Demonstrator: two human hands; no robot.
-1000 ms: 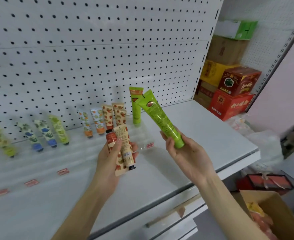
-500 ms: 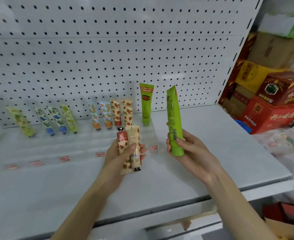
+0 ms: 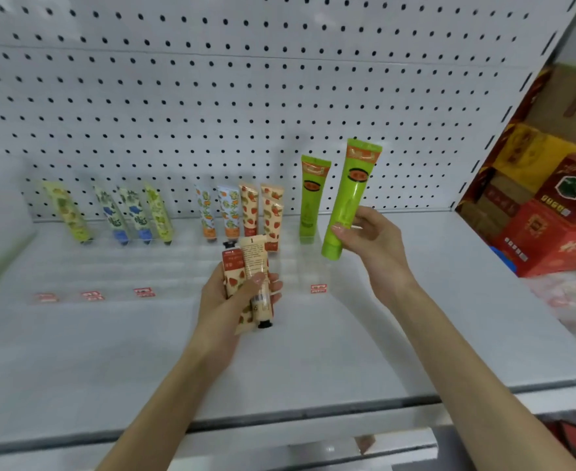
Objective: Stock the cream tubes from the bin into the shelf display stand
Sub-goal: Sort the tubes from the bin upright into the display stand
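Observation:
My right hand [image 3: 369, 237] grips a bright green cream tube [image 3: 349, 198] near its cap, cap down and nearly upright, just right of a matching green tube [image 3: 311, 197] standing in the clear display stand [image 3: 177, 266]. My left hand [image 3: 237, 300] holds two cream-coloured strawberry tubes [image 3: 250, 283] together above the stand's front. Several other tubes stand in the stand's back row: strawberry tubes [image 3: 261, 212], orange-print tubes [image 3: 218, 212] and yellow and blue-print tubes [image 3: 123, 212]. The bin is not in view.
The white shelf [image 3: 398, 317] has a pegboard back panel [image 3: 245, 96]. Red price labels [image 3: 318, 288] run along the stand's front edge. Red and brown boxes [image 3: 551, 205] are stacked beyond the shelf's right side.
My right hand has turned the green tube so its printed front faces me and carried it further back, closer to the green tube in the stand. My left hand has kept its tubes.

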